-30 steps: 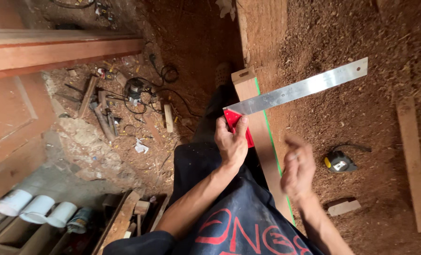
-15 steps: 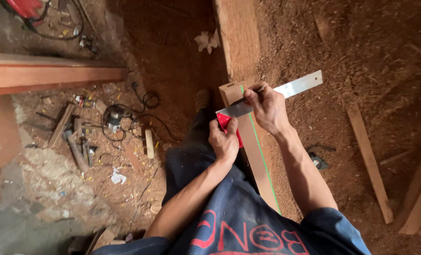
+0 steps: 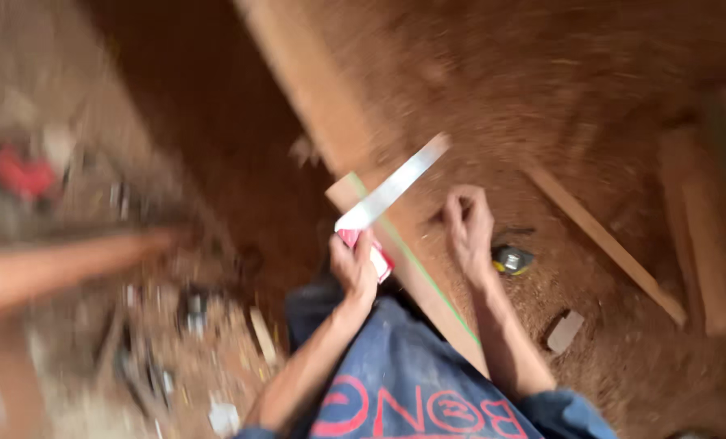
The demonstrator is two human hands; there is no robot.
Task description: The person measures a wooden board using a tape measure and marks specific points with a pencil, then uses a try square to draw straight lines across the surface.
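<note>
The view is badly blurred. Nearest, the left hand [image 3: 355,268] is raised at the end of a bent forearm, its fingers wrapped around the red stock of a try square [image 3: 383,199] whose steel blade slants toward 1 o'clock across a wooden plank [image 3: 428,284]. The right hand [image 3: 467,223] rests on the plank, fingers curled together; what they pinch, I cannot tell. At 3 o'clock a tape measure [image 3: 512,258] lies in sawdust, beyond it a thin wooden strip [image 3: 607,244].

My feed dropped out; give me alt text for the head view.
Blurred view down: the left hand grips a try square by its red stock, steel blade across a plank. The right hand rests on that plank, a tape measure beside it on sawdust.
</note>
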